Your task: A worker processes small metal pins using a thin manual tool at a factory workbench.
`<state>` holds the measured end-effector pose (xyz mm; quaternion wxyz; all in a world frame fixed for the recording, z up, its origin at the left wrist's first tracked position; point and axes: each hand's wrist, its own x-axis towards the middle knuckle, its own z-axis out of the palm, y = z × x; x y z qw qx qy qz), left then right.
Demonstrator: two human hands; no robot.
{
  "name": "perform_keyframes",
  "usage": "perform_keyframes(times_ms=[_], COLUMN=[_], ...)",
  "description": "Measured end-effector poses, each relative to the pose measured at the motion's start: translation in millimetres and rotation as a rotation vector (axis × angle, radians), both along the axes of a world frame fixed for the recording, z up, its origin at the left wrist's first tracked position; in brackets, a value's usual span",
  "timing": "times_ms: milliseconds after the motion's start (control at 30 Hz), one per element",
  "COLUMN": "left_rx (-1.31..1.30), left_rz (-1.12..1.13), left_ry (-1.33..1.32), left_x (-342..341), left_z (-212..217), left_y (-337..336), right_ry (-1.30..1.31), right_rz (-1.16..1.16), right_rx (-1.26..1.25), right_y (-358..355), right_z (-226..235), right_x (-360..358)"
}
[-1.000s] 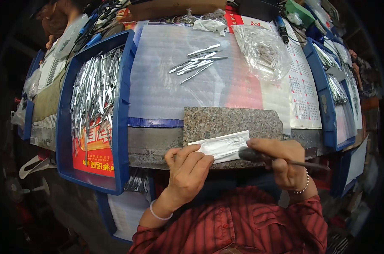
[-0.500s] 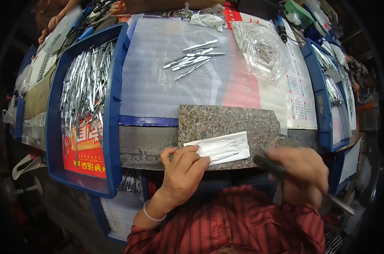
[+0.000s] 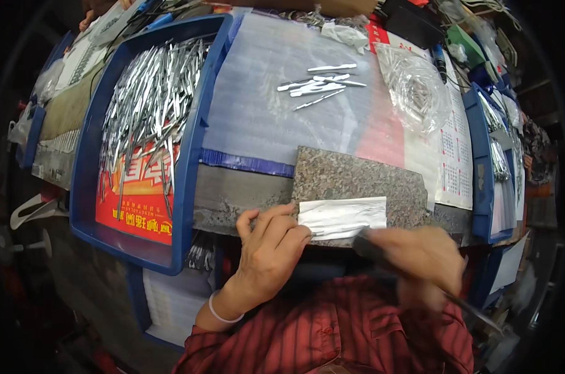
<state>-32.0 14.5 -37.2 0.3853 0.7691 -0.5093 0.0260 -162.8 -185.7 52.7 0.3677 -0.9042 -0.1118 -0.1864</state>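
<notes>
– White rectangular folded pad [image 3: 342,215], paper or cloth: where was it?
– On the speckled brown-grey stone slab [image 3: 357,174], front part, between both hands.
– Left to right, then?
– Blue plastic tray [image 3: 188,187] with many thin silvery metal strips [image 3: 151,93] heaped over a red printed sheet [image 3: 123,215]. Next, left hand [image 3: 269,255]: fingers bent, leftmost one apart from the rest, tips at the pad's left end. Thumb hidden, so couldn't tell if it pinched anything.
– Middle?
– Small loose group of silvery strips [image 3: 323,84] on the plastic-covered bench top, behind the slab.
– Right hand [image 3: 426,258]?
– Blurred. Fingers wrapped around a long tool with a thick dark end [image 3: 373,249]. That end was at the pad's lower right corner; couldn't tell if touching. Clear plastic bag [image 3: 419,96] lay farther back.
</notes>
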Motion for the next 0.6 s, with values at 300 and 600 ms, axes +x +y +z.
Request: perform_keyframes(times_ms=[300, 600], left_rx=[0.043, 0.019], left_rz=[-0.017, -0.028], left_ry=[-0.014, -0.024], left_x=[1.5, 1.8], left_z=[4.6, -1.6], left_y=[1.6, 3.6], right_ry=[0.157, -0.231], right_rz=[-0.051, 0.025], right_rx=[0.009, 0.128], right_y=[18.3, 20.9], right_z=[-40.0, 1.3], right_x=[36.0, 27.4])
